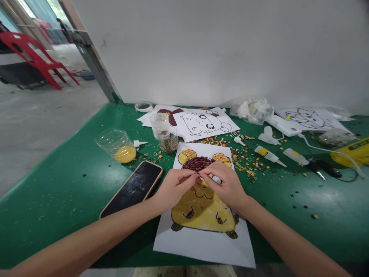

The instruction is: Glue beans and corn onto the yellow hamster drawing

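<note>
A white sheet (pixel 201 242) lies on the green table (pixel 57 200) before me, with a cartoon animal filled in with yellow grains (pixel 201 209), red beans (pixel 197 162) on the head and corn on the ears. My left hand (pixel 173 188) and my right hand (pixel 227 184) meet over the animal's face. Both have their fingertips pinched together at the edge of the red bean patch. What the fingers hold is too small to make out.
A dark phone (pixel 134 187) lies left of the sheet. Behind it are a plastic cup with yellow grains (pixel 119 148), a cup of mixed seeds (pixel 168 140), outline drawings (pixel 204 124), glue bottles (pixel 269 154), scattered seeds, a white charger with cable (pixel 284 126) and a yellow tool (pixel 353 151).
</note>
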Motion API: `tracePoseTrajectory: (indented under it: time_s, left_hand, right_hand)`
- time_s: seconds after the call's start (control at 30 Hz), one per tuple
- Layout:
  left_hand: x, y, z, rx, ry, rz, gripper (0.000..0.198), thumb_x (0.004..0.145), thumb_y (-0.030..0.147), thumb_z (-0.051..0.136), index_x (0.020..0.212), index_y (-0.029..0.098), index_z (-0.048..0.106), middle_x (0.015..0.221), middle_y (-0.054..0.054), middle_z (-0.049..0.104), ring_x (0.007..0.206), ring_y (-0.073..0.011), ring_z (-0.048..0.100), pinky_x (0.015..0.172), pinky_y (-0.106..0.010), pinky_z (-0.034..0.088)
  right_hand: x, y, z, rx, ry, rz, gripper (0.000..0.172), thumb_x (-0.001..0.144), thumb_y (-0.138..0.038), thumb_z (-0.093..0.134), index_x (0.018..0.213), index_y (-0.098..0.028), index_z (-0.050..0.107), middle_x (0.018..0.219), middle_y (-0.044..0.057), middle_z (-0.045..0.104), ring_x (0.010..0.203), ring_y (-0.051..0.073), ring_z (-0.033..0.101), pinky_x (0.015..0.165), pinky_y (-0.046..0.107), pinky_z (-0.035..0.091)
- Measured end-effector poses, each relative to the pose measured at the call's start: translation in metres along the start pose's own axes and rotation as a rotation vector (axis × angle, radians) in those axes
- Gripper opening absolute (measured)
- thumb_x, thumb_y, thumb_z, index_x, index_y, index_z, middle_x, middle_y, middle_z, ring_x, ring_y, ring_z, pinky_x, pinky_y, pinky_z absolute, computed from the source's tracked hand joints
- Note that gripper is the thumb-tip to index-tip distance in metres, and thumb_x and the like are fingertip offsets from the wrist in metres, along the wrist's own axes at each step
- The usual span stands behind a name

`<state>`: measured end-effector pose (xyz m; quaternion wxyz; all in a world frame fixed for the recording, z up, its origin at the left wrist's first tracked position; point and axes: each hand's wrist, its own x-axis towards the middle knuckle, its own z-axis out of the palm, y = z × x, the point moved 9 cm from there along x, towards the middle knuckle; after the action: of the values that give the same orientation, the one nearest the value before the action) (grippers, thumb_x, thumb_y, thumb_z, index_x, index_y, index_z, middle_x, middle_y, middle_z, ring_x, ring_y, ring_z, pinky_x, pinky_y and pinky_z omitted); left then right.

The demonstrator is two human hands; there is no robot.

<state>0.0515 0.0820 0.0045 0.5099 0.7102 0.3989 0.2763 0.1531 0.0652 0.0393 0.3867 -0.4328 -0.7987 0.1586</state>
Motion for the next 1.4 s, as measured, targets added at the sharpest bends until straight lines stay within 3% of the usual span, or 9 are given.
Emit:
tracePoseTrajectory:
  time_s: [0.67, 1.0, 1.4]
  left_hand:
    - [0.0003, -0.0070, 0.0034, -0.040, -0.014, -0.020, 0.030, 0.086, 0.026, 0.042, 0.071, 0.013, 0.064, 0.068, 0.000, 0.063, 0.065, -0.0124, 0.057, 0.061, -0.020, 0.044]
    - [0.0014, -0.0079, 0.0025, -0.089, -0.010, 0.012, 0.030, 0.088, 0.029, 0.043, 0.076, 0.013, 0.066, 0.075, -0.002, 0.065, 0.071, -0.0137, 0.058, 0.065, -0.021, 0.045]
    - [0.0013, -0.0017, 0.0013, -0.072, 0.004, 0.033, 0.032, 0.089, 0.029, 0.042, 0.075, 0.012, 0.066, 0.073, -0.002, 0.066, 0.070, -0.0131, 0.059, 0.065, -0.020, 0.043]
  right_hand:
    - [0.0009, -0.0021, 0.0010, -0.051, 0.041, 0.041, 0.015, 0.084, -0.018, 0.048, 0.075, -0.020, 0.059, 0.073, 0.002, 0.062, 0.072, 0.016, 0.053, 0.069, 0.030, 0.040]
    - [-0.0007, -0.0031, -0.0036, 0.012, 0.066, 0.008, 0.011, 0.085, -0.020, 0.051, 0.082, -0.019, 0.061, 0.078, 0.002, 0.065, 0.075, 0.015, 0.056, 0.072, 0.029, 0.041]
    - [-0.0013, 0.0028, -0.0011, 0.083, 0.043, 0.081, 0.013, 0.086, -0.021, 0.050, 0.082, -0.020, 0.062, 0.079, 0.001, 0.064, 0.076, 0.014, 0.056, 0.072, 0.028, 0.042]
